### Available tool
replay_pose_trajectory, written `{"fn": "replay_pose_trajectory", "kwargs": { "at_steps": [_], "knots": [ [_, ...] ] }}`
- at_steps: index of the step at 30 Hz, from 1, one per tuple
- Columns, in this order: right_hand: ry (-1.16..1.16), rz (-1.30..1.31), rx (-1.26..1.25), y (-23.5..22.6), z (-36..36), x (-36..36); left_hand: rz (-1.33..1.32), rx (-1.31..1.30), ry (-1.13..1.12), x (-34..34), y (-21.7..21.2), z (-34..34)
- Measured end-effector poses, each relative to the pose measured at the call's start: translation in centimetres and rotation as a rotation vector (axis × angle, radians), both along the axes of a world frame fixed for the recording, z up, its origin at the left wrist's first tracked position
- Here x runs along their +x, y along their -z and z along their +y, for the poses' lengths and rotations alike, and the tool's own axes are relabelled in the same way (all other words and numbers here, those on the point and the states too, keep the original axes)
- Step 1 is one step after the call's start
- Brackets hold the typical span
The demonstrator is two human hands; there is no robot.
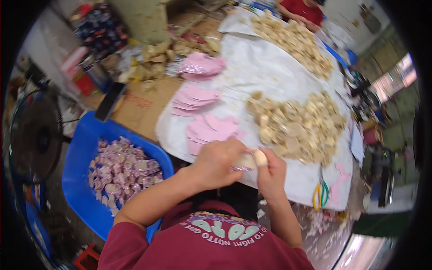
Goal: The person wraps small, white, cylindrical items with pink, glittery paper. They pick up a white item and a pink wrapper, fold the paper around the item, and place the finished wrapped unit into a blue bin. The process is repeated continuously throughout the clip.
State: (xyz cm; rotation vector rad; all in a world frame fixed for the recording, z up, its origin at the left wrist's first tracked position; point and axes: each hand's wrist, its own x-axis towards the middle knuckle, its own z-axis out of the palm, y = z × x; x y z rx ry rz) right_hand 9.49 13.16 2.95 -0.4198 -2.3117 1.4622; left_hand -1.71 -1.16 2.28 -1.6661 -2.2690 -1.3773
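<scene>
My left hand (219, 163) and my right hand (271, 174) meet in front of my chest, at the near edge of the white-covered table (245, 85). Between them they grip a small, clear plastic packet (244, 162) with a pale middle and pinkish edges. Its exact contents are blurred. A pale cover seems to sit on my right thumb tip. Just beyond my left hand lie fanned pink cards (211, 129). Past my right hand spreads a heap of beige pieces (301, 128), some in shiny plastic.
A blue basin (74, 173) with many purple-edged packets (126, 168) stands at left. A phone (110, 101) leans by its far rim. Scissors (321, 193) lie near the right table edge. Further beige pieces (294, 40) lie far off, beside a person in red (303, 14). A fan (38, 130) stands left.
</scene>
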Motion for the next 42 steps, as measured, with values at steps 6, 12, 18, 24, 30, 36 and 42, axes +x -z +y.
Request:
{"fn": "replay_pose_trajectory", "kwargs": {
  "at_steps": [6,12,18,24,30,36,42],
  "knots": [
    [-0.024,0.074,-0.544,1.0,1.2,-0.4,-0.02,0.036,-0.109,0.6,0.2,1.7],
    [0.025,0.073,-0.76,1.5,0.8,-1.0,-0.317,-0.015,-0.219,1.2,1.3,2.5],
    [0.109,0.085,-0.372,3.0,0.4,-1.7,-0.27,-0.054,-0.331,1.7,1.3,3.4],
    [0.038,0.02,-0.467,2.1,0.3,-1.1,-0.278,-0.052,-0.333,1.5,1.9,3.5],
    [-0.03,0.044,-0.401,3.2,0.5,-1.6,-0.273,-0.159,-0.352,1.3,2.1,3.3],
    [-0.021,-0.112,-0.254,3.0,0.7,-1.3,0.091,0.058,-0.253,1.3,2.4,3.5],
    [-0.134,0.337,0.017,3.0,1.3,-1.1,-1.584,0.344,0.15,0.9,1.0,2.4]
  ]
}}
